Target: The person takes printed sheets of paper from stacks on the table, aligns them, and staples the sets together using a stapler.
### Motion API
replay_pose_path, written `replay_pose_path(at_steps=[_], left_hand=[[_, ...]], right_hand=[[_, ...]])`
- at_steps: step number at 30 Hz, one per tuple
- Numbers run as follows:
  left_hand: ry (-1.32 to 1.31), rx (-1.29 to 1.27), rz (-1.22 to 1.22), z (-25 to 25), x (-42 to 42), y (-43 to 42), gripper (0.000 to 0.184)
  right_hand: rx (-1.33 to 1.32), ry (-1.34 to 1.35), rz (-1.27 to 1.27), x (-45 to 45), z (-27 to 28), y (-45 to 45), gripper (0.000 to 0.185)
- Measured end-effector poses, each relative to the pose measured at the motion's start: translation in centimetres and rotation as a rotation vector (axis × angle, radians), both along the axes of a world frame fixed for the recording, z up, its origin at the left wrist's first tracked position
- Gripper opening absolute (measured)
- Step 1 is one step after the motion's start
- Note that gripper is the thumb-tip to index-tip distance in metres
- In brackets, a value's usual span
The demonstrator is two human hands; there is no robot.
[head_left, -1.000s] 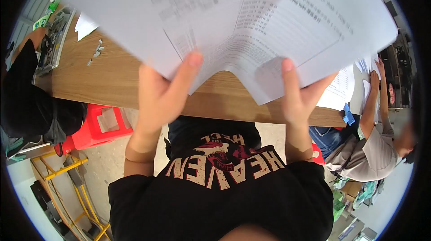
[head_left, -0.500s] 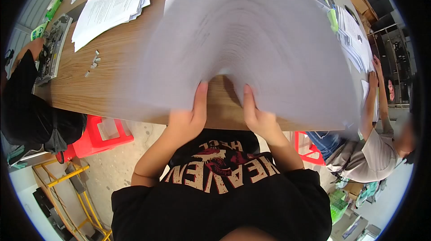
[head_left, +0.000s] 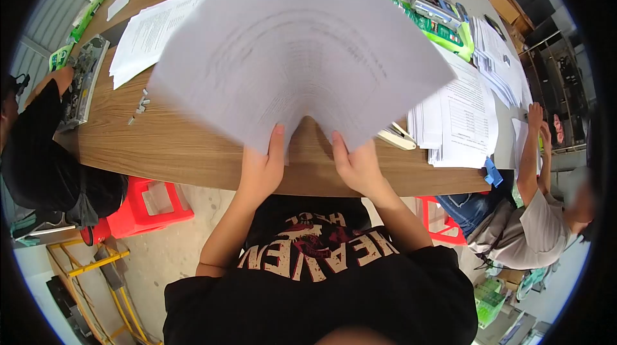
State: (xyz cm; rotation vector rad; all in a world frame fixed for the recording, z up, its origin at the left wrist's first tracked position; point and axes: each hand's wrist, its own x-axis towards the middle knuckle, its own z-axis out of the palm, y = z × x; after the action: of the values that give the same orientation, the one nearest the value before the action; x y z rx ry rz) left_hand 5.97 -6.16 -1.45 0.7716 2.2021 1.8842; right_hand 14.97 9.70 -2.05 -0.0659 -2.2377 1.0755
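Note:
Both hands hold a printed paper sheet (head_left: 302, 30) by its near edge, bent into an arch above the wooden table (head_left: 212, 159). My left hand (head_left: 262, 168) grips the left part of that edge, thumb on top. My right hand (head_left: 357, 164) pinches the right part the same way. The print is blurred by motion, and whether more than one sheet is held I cannot tell. To the right of my right hand lies a white stapler (head_left: 400, 137), partly hidden by the paper. Beside it is a stack of printed sheets (head_left: 466, 120).
More printed papers (head_left: 138, 43) lie at the left, near small white pieces (head_left: 139, 106). A blue clip-like object (head_left: 493, 173) is at the right table edge. Green-and-white packs (head_left: 443, 33) stand back right. One person (head_left: 546, 223) sits right, another (head_left: 38, 146) left.
The held paper has come down and closer to the table, appearing smaller and less blurred. The stapler, right-hand stack and green packs have come into view. Both hands have shifted slightly left.

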Motion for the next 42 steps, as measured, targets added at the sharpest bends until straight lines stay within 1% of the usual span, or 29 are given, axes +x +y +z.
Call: replay_pose_path(at_steps=[2, 3, 4, 5, 6, 7, 8, 10, 11, 13, 14, 16, 17, 18, 20, 21, 22, 23, 24, 25, 26, 28, 30, 32, 35, 37, 39, 41, 42], left_hand=[[-0.002, -0.027, 0.014, 0.5, -0.6, 0.2, 0.030], [0.125, -0.029, -0.002, 1.7, -0.3, -0.2, 0.030], [0.232, -0.045, -0.019, 2.2, 0.4, -0.7, 0.029], [0.221, -0.054, -0.019, 2.0, 0.4, -0.9, 0.029], [0.065, -0.087, -0.069, 1.8, -0.1, -0.7, 0.030], [-0.084, -0.113, -0.119, 1.6, -0.6, -0.4, 0.031], [-0.074, -0.106, -0.121, 1.0, -0.7, -0.2, 0.031], [0.074, -0.018, -0.058, 0.1, -1.0, 0.0, 0.032], [0.065, -0.024, -0.058, 0.0, -1.0, -0.4, 0.032], [-0.107, -0.004, -0.129, 0.7, -1.9, -1.0, 0.033], [-0.107, -0.003, -0.127, 1.0, -2.4, -1.5, 0.033], [-0.249, -0.022, -0.348, 1.7, -3.9, -2.7, 0.035], [-0.330, -0.047, -0.442, 2.2, -4.7, -3.3, 0.037], [-0.320, -0.041, -0.433, 2.4, -5.7, -3.9, 0.037], [-0.326, -0.256, -0.679, 2.8, -7.8, -4.8, 0.039], [-0.320, -0.254, -0.676, 3.0, -8.6, -5.0, 0.039], [-0.267, -0.316, -0.792, 3.3, -9.5, -5.1, 0.040], [-0.213, -0.378, -0.909, 3.4, -10.3, -5.2, 0.040], [-0.212, -0.382, -0.911, 3.2, -11.2, -5.1, 0.040], [-0.184, -0.416, -0.969, 2.5, -12.1, -5.2, 0.042], [-0.156, -0.451, -1.026, 2.1, -12.7, -5.3, 0.043], [-0.166, -0.491, -1.012, 2.0, -13.4, -5.0, 0.043], [-0.185, -0.529, -0.997, 1.7, -14.0, -4.8, 0.043], [-0.250, -0.607, -1.050, 1.5, -14.5, -4.3, 0.045], [-0.268, -0.632, -1.115, 1.0, -14.9, -3.6, 0.047], [-0.287, -0.603, -1.150, 0.6, -15.1, -3.1, 0.048], [-0.302, -0.574, -1.182, 0.6, -15.3, -2.5, 0.049], [-0.217, -0.618, -1.180, 1.2, -15.6, -1.8, 0.051], [-0.219, -0.619, -1.186, 1.6, -15.7, -1.4, 0.051]], right_hand=[[-0.060, -0.124, 0.022, -0.3, -0.2, 0.2, 0.012], [0.126, 0.121, -0.055, -1.0, 0.2, 0.2, 0.010], [0.122, 0.117, -0.054, -0.7, 0.2, 0.1, 0.010], [0.078, 0.051, -0.030, -0.1, -0.1, 0.0, 0.010], [0.040, -0.006, -0.008, 0.3, -0.2, 0.1, 0.009], [0.042, -0.002, -0.009, 0.4, -0.4, 0.2, 0.009], [0.006, -0.061, 0.007, 0.4, -0.5, 0.5, 0.010], [-0.052, -0.156, 0.032, 0.3, -0.7, 1.0, 0.012], [-0.075, -0.194, 0.041, 0.5, -0.8, 1.2, 0.013], [-0.088, -0.164, 0.152, 0.4, -0.2, 2.3, 0.027], [-0.087, -0.164, 0.154, 0.8, 0.2, 3.1, 0.027], [-0.224, -0.274, 0.371, 1.3, 1.7, 5.0, 0.046], [-0.418, -0.329, 0.450, 1.6, 2.4, 5.9, 0.055], [-0.408, -0.324, 0.459, 1.8, 2.7, 6.6, 0.055], [-0.642, -0.166, 0.486, 1.9, 3.1, 7.5, 0.058], [-0.735, -0.053, 0.521, 1.5, 3.7, 7.2, 0.056], [-0.732, -0.048, 0.522, 1.3, 3.6, 7.2, 0.056], [-0.750, -0.054, 0.443, 1.2, 3.3, 7.2, 0.054], [-0.771, -0.062, 0.363, 1.2, 3.2, 7.5, 0.053], [-0.840, -0.062, 0.294, 0.7, 3.5, 6.9, 0.046], [-0.842, -0.061, 0.292, 0.4, 3.3, 6.4, 0.046], [-0.779, -0.024, 0.123, 0.2, 2.6, 5.7, 0.041], [-0.784, -0.045, 0.096, 0.6, 1.5, 5.0, 0.043], [-0.790, -0.074, 0.063, 1.1, 0.2, 4.4, 0.047], [-0.847, -0.018, -0.004, 1.7, -1.2, 3.5, 0.046], [-0.892, 0.045, -0.057, 1.8, -1.6, 3.0, 0.038], [-0.884, 0.034, -0.074, 2.2, -1.9, 3.1, 0.037], [-0.876, 0.026, -0.090, 2.4, -2.0, 3.2, 0.037], [-0.887, 0.039, -0.086, 2.4, -1.8, 3.0, 0.036]])
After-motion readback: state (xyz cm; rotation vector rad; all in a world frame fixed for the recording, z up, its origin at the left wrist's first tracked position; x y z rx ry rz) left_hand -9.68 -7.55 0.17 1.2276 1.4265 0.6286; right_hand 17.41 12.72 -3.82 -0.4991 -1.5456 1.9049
